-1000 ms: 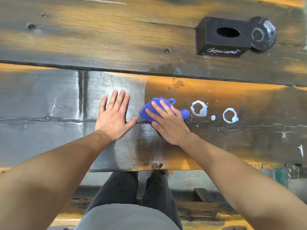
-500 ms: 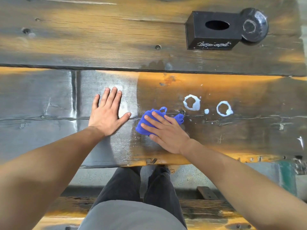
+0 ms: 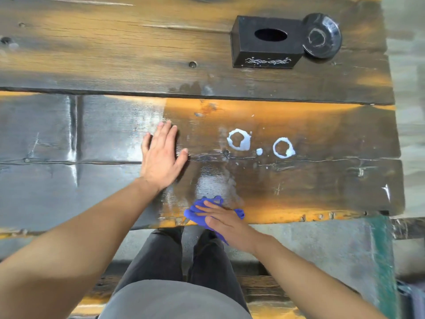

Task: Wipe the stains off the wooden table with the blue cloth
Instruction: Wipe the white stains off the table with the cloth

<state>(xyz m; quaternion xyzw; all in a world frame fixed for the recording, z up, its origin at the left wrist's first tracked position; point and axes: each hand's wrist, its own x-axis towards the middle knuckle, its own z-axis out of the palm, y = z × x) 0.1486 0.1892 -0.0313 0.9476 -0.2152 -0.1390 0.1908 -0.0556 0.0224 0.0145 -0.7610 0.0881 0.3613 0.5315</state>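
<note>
My right hand (image 3: 226, 221) presses flat on the crumpled blue cloth (image 3: 195, 214) at the near edge of the wooden table (image 3: 92, 139); part of the cloth hangs past the edge. A wet streak (image 3: 211, 178) runs from the cloth towards the table's middle. Two white ring stains, one (image 3: 239, 139) and the other (image 3: 283, 148), with a small white dot (image 3: 259, 151) between them, lie beyond and to the right of the cloth. My left hand (image 3: 161, 157) rests flat on the table, fingers apart, left of the stains.
A black tissue box (image 3: 266, 42) and a round black dish (image 3: 322, 35) stand at the far right of the table. The table's right end (image 3: 397, 157) is close to the stains. My legs (image 3: 184, 254) stand below the near edge.
My right hand has dragged the blue cloth back towards me, from beside the ring stains to the near table edge, leaving a wet streak. The left hand stays flat on the table.
</note>
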